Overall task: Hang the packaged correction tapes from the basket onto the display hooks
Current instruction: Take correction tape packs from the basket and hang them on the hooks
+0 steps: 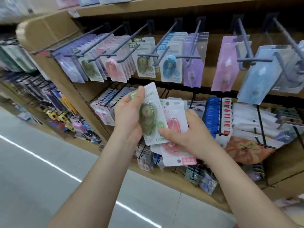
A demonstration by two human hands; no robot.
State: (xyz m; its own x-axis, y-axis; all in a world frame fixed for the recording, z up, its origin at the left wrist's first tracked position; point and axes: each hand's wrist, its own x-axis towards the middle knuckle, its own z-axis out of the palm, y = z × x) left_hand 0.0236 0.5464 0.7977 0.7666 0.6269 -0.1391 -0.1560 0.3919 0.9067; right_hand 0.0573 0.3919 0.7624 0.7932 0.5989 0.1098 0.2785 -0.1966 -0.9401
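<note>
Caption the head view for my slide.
Left hand holds a green correction tape pack, right hand holds pink packs below display hooks.

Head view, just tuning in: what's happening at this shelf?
A person stands at a stationery display. Their left hand grips a green correction tape pack by its top, while the right hand holds pink packs just behind it, thumb at the green pack's lower corner. Neither is on a hook yet. Hung green packs and hung pink packs sit on the upper hooks.
</note>
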